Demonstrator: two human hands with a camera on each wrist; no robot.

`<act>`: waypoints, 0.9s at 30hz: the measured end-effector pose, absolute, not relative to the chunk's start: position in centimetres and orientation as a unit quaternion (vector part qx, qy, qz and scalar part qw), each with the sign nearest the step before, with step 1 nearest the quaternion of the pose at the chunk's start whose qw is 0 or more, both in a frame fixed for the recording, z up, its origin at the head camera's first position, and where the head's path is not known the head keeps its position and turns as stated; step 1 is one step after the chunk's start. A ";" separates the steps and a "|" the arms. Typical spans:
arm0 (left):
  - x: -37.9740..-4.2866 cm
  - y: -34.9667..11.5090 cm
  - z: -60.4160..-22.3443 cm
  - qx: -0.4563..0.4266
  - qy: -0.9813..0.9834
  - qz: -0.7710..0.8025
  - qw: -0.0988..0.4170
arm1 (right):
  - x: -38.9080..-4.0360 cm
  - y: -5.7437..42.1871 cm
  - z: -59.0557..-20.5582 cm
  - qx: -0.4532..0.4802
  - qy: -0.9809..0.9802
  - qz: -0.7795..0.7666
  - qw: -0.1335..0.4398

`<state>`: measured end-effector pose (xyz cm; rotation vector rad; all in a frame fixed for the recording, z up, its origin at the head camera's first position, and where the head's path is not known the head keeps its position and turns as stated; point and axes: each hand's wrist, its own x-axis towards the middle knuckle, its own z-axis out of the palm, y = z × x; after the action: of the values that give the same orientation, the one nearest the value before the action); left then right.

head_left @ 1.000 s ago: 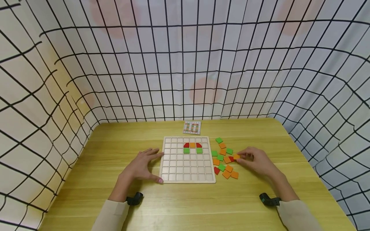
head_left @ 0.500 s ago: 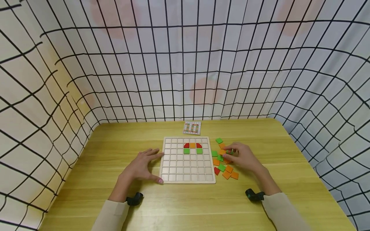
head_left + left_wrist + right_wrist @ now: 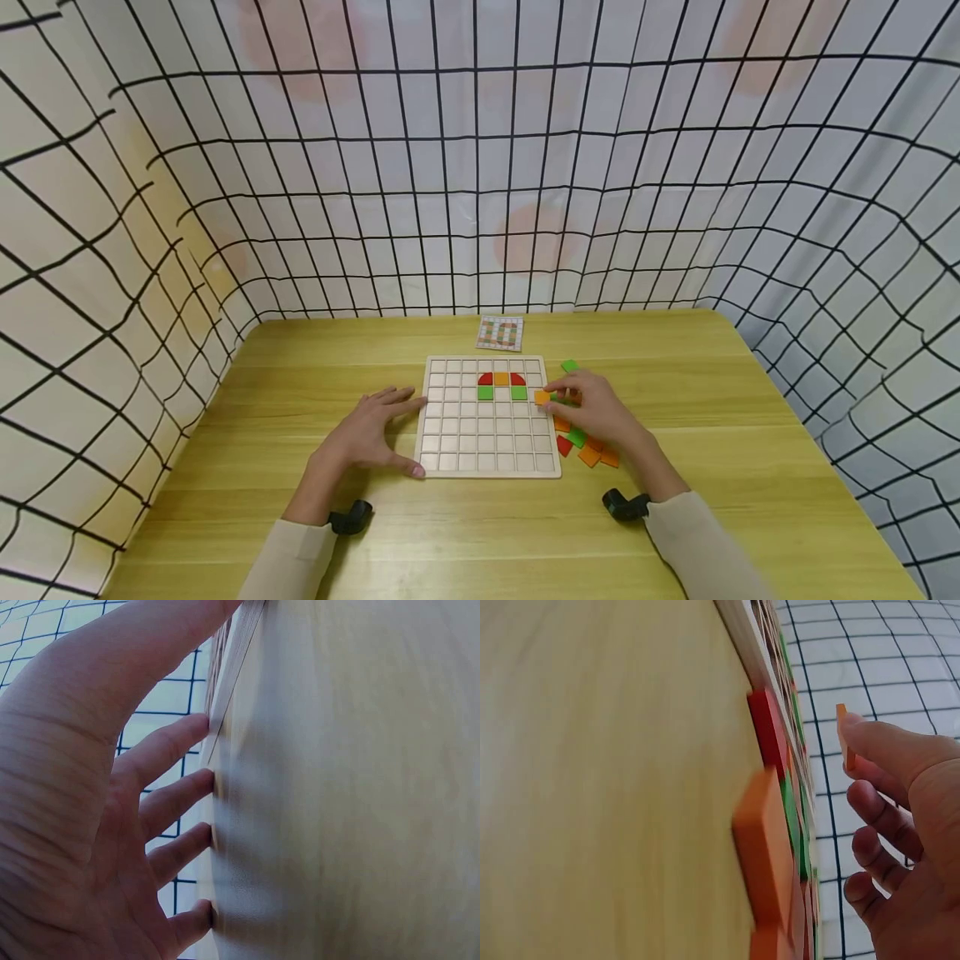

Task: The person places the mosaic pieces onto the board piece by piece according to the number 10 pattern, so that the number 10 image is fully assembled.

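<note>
My right hand (image 3: 592, 406) pinches an orange square tile (image 3: 542, 398) between thumb and index finger, over the right edge of the pale gridded wooden board (image 3: 480, 433). In the right wrist view the orange tile is seen edge-on, raised above the table. My left hand (image 3: 372, 427) is spread at the board's left side, thumb at the near left corner and index fingertip at the left edge. In the left wrist view its fingers (image 3: 176, 802) reach down to the tabletop. On the board, two red quarter-round tiles flank an orange tile (image 3: 501, 379), with a green tile (image 3: 486, 392) below each red one.
Loose green, orange and red tiles (image 3: 589, 456) lie right of the board, some hidden under my right hand. A small printed pattern card (image 3: 499, 333) lies behind the board on the wooden table (image 3: 480, 542). Black netting (image 3: 480, 183) encloses the table's back and sides.
My right hand has moved left from the loose tiles' right side to the board's right edge, now carrying an orange tile. The left hand stays in place.
</note>
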<state>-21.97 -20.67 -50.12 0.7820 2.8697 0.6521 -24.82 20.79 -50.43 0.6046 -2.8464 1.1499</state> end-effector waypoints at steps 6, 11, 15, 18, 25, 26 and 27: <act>-21.9 -20.7 -50.0 0.252 0.943 0.213 0.052 | -24.8 19.3 -50.4 0.213 -0.907 0.363 0.002; -21.8 -20.6 -50.0 0.248 0.943 0.214 0.055 | -24.8 18.5 -50.6 0.229 -0.904 0.360 0.003; -21.9 -20.5 -50.0 0.243 0.944 0.215 0.060 | -25.0 18.2 -51.0 0.232 -0.907 0.351 -0.001; -21.9 -20.5 -50.0 0.243 0.944 0.215 0.060 | -25.2 18.0 -51.4 0.232 -0.912 0.339 -0.001; -21.8 -20.5 -49.9 0.243 0.944 0.216 0.059 | -25.2 17.5 -51.6 0.222 -0.920 0.323 -0.007; -21.8 -20.5 -49.9 0.243 0.944 0.216 0.059 | -25.2 17.4 -51.6 0.221 -0.921 0.322 -0.006; -21.8 -20.5 -49.9 0.243 0.944 0.216 0.059 | -25.3 17.4 -51.6 0.222 -0.921 0.321 -0.004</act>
<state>-21.83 -20.51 -49.90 0.7357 2.8581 0.6539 -25.25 17.41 -51.60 0.6979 -2.9011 1.0111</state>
